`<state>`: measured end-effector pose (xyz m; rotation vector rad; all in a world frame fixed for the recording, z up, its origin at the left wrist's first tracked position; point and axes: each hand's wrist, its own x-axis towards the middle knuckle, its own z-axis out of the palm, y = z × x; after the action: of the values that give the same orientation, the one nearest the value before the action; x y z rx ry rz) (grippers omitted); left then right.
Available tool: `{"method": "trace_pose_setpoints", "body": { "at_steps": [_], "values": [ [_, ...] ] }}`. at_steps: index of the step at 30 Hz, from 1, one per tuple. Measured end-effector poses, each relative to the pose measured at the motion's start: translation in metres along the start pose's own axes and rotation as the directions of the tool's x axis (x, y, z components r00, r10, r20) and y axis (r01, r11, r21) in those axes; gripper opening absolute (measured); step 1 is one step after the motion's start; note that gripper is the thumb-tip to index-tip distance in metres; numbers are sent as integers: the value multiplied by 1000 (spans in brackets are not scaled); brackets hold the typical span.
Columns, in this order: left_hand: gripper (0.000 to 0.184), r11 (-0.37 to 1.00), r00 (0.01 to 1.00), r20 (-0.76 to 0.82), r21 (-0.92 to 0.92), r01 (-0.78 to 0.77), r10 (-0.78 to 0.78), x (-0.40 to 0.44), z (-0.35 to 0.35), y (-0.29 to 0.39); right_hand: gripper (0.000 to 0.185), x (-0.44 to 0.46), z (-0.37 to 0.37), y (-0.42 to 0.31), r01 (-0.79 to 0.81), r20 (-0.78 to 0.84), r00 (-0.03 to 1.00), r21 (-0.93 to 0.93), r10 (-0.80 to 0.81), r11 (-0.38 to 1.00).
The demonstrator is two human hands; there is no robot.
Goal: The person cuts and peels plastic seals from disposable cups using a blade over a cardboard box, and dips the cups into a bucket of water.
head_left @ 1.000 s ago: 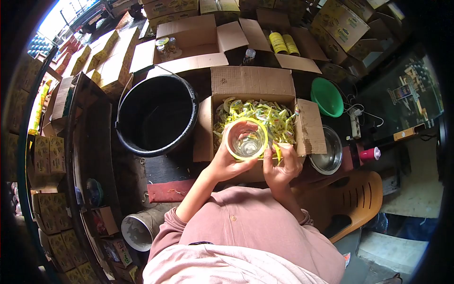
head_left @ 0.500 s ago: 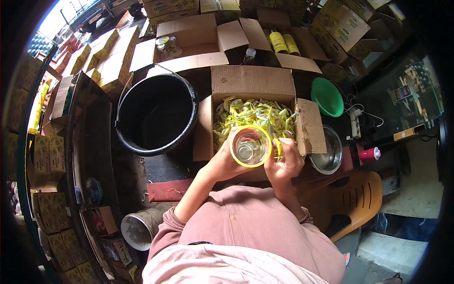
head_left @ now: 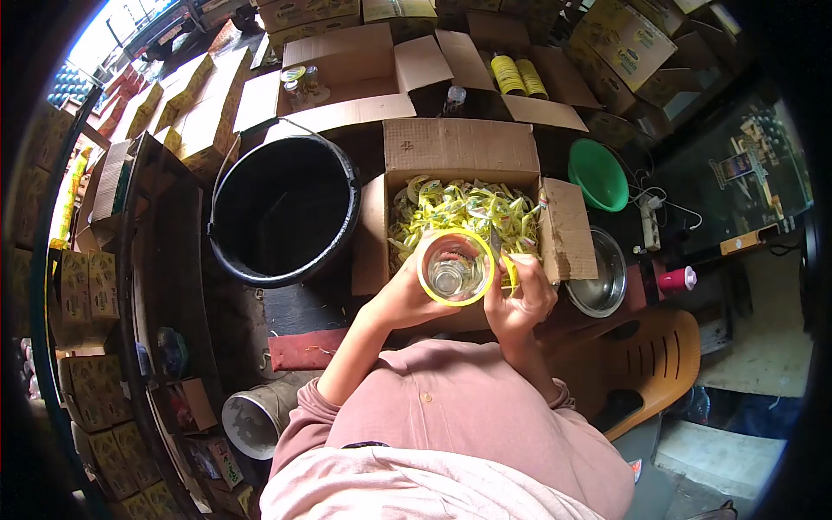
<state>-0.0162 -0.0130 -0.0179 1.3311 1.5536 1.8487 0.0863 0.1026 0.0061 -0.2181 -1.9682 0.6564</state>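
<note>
My left hand (head_left: 404, 293) is wrapped round a clear jar (head_left: 450, 276) with a yellow rim. The jar's open mouth faces up toward me, and its inside looks bare. Close by the jar's right side, my right hand (head_left: 524, 299) is closed on a slim yellow piece (head_left: 511, 272). A grey, blade-like point shows beside it; whether the two are one tool I cannot tell. Beyond both hands stands an open cardboard box (head_left: 464, 149), filled with crumpled yellow and clear plastic strips (head_left: 468, 206).
Left of the box is a large black bucket (head_left: 286, 212). A green bowl (head_left: 598, 176) and a metal bowl (head_left: 600, 276) lie to its right. Behind are an open carton (head_left: 342, 56) with jars and two yellow cylinders (head_left: 518, 76). An orange-brown chair (head_left: 646, 368) stands at my right.
The jar and both hands stay in nearly the same place, with the jar a touch further left. The whole view has shifted slightly.
</note>
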Motion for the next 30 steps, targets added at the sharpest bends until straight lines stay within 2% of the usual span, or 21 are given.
{"method": "trace_pose_setpoints", "body": {
  "at_steps": [5,8,14,17,23,26,29,30],
  "values": [
    [69,1000,999,33,5,-15,15,1,-7,3,15,3,0,-1,-21,32,999,31,20,999],
    [69,998,1000,-23,-57,-5,4,0,-8,-2,17,-2,-1,-2,-31,47,998,37,30,999],
    [65,999,1000,20,-47,3,-2,1,-8,0,14,-1,-1,-4,-14,31,999,11,14,1000],
    [62,999,999,43,38,-1,-1,2,-9,5,15,1,1,-2,1,23,1000,-5,-1,1000],
    [62,997,999,38,-68,36,-34,0,-11,5,17,2,1,-2,17,43,999,11,-18,1000],
    [64,998,996,69,28,-50,48,1,-12,2,14,4,2,-4,34,34,999,10,-34,999],
    [63,994,999,-16,-103,-36,34,-1,-4,1,16,2,2,-4,8,24,1000,6,-8,1000],
    [65,997,998,-46,-57,-43,40,-1,-2,-2,17,2,3,-4,-9,22,1000,5,9,1000]
  ]
}}
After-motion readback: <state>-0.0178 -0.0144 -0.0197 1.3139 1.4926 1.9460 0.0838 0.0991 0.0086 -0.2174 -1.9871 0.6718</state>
